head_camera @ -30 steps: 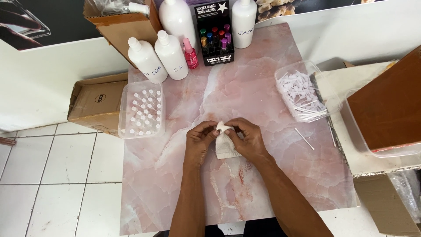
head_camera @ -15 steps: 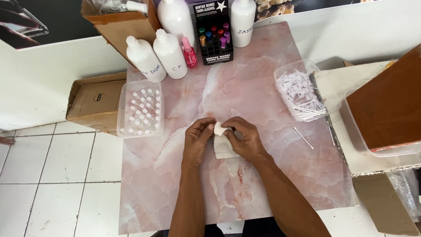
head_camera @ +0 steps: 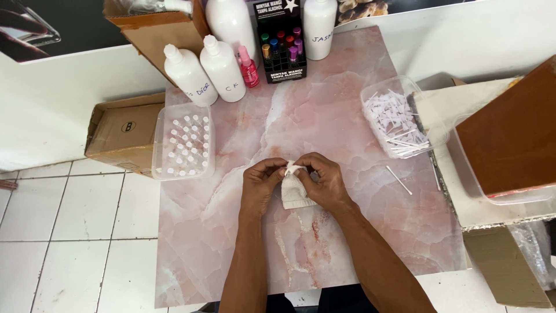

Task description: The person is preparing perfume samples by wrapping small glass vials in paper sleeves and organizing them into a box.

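Left hand [head_camera: 262,186] and right hand [head_camera: 323,184] both pinch the small white pouch [head_camera: 294,191]; an uneven pull risks tearing its top or spilling contents.

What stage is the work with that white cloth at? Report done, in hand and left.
Done: nothing finished shows; the tub of small capped vials sits apart, untouched. In hand: the left hand and right hand pinch the top of the white cloth over the pink table. Left: whatever the cloth wraps is hidden; the loose stick lies untouched.
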